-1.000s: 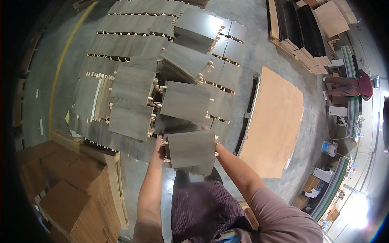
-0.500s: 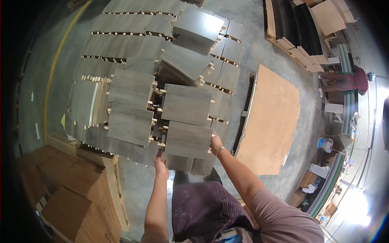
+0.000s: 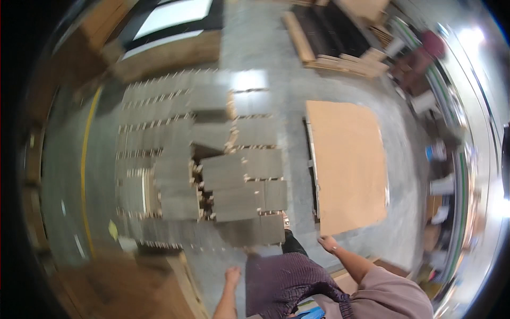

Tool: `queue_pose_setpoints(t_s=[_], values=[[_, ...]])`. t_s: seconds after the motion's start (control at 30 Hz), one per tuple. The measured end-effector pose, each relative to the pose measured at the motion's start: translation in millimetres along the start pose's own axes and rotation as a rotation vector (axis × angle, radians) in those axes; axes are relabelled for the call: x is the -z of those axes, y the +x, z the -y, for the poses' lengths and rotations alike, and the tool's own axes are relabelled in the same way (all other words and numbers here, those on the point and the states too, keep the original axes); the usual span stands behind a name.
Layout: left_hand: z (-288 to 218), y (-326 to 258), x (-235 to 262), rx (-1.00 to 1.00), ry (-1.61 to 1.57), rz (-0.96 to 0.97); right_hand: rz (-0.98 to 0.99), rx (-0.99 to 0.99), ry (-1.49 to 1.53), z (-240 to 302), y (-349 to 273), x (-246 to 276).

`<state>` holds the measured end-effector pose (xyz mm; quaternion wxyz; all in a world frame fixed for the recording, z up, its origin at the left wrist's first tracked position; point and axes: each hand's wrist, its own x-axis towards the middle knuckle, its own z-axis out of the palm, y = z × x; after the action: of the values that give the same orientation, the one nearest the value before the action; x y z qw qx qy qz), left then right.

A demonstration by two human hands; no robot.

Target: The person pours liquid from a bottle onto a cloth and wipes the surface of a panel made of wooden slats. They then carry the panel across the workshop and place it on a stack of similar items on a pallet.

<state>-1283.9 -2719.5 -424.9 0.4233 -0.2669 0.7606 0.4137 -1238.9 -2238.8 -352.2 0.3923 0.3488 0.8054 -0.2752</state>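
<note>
Seen from above, rows of grey panels (image 3: 234, 204) with pale pegs along their edges are laid out ahead of the person, slightly left of centre; some are stacked higher, and a dark gap is left between the nearer stacks. The left hand (image 3: 232, 276) is held low beside a dark purple apron (image 3: 281, 274), apart from the panels. The right hand (image 3: 328, 244) is held near the lower corner of a tan sheet (image 3: 350, 165); whether it is touched cannot be told. In both hands the fingers look loosely curled (the view is blurred), and nothing is seen to be held; how wide they are spread cannot be told. The step in hand is judged to be a pause between grips, with the stacks left untouched. For a next lift, both hands would need to be brought to opposite panel edges, clear of the pegs.
</note>
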Motion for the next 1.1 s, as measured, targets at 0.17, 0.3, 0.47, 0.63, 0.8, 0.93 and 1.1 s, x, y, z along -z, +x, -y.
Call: queue_pose_setpoints(t_s=[0.17, 0.3, 0.47, 0.63, 0.8, 0.93, 1.1], values=[[-54, -7, 20, -0.155, 0.149, 0.239, -0.179, -0.270, 0.256, -154, -130, -87], [-122, 2, 36, -0.394, 0.586, 0.386, -0.222, -0.572, 0.521, -208, -235, -187], [-181, -19, 10, -0.303, 0.672, 0.403, -0.192, -0.563, 0.648, -203, -290, -268], [-194, 1, -53, -0.384, 0.686, 0.455, -0.041, -0.510, 0.979, -225, -310, -284], [-231, -48, -179, -0.713, 0.989, 0.725, -0.104, -0.572, 1.078, -332, -327, -310], [-251, -182, -326, -0.541, 1.103, 0.634, -0.296, -0.805, 1.068, -428, -348, -321], [-266, -239, -455, -0.545, 1.238, 0.761, -0.352, -0.853, 1.089, -544, -335, -236]])
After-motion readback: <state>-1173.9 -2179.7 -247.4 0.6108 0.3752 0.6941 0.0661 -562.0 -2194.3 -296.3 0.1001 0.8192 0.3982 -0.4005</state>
